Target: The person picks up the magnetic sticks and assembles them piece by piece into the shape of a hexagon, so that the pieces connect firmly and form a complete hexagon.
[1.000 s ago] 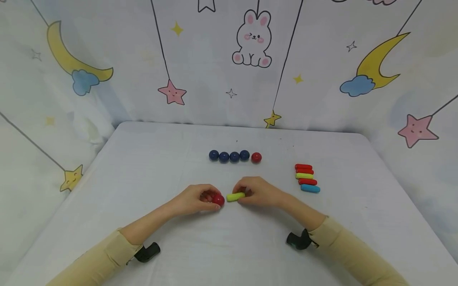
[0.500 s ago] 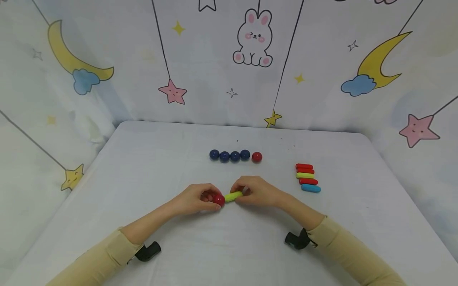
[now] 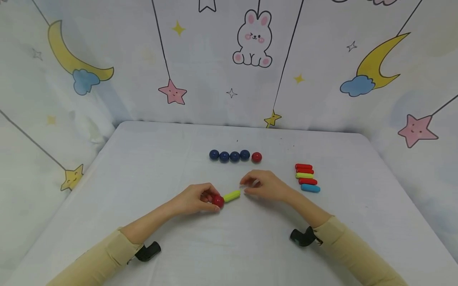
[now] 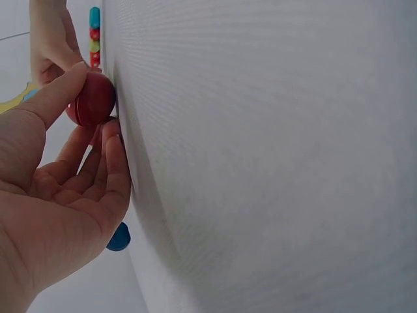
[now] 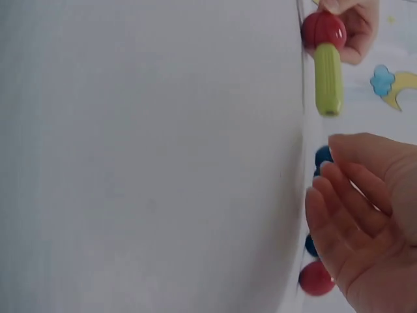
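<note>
Between thumb and fingers, my left hand (image 3: 195, 199) pinches a red ball (image 3: 218, 201) near the middle of the table. A yellow-green rod (image 3: 232, 196) sticks out from the ball's right side, angled slightly upward, its near end touching the ball. Just beyond the rod's free end is my right hand (image 3: 266, 186), its fingers relaxed and holding nothing. The right wrist view shows the rod (image 5: 328, 81) in line with the ball (image 5: 324, 30), a gap separating it from my right fingertips. In the left wrist view the ball (image 4: 95, 99) hides the rod.
Farther back, several dark blue balls (image 3: 224, 157) and one red ball (image 3: 256, 157) form a row. On the right lies a stack of short rods: red rods (image 3: 307, 181), a yellow-green rod (image 3: 304, 175) and a blue rod (image 3: 310, 188). A patterned cloth (image 3: 200, 59) hangs behind the white table (image 3: 157, 155).
The rod's end has come up against the red ball. My right hand has let go of the rod and drawn back to the right. My left hand stays put, gripping the ball.
</note>
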### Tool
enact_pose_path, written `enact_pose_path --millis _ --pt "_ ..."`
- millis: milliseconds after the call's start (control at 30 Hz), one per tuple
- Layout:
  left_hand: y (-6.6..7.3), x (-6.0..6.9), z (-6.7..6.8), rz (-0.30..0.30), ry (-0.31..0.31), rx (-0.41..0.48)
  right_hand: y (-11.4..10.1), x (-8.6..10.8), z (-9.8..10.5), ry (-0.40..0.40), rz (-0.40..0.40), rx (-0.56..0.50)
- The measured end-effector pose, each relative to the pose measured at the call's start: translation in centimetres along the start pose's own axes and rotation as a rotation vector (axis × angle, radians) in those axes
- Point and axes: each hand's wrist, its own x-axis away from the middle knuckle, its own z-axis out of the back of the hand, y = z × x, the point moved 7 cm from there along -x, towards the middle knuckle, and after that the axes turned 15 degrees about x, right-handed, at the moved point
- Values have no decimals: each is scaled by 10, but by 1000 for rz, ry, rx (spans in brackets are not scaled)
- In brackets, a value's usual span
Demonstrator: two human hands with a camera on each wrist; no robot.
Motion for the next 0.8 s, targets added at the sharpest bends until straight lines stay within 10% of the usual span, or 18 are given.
enact_pose_path --millis 400,800 --pt "-2 0 0 18 1 21 64 8 35 230 -475 -117" --pt "-4 -1 0 11 -2 20 81 -12 38 208 -444 -125"
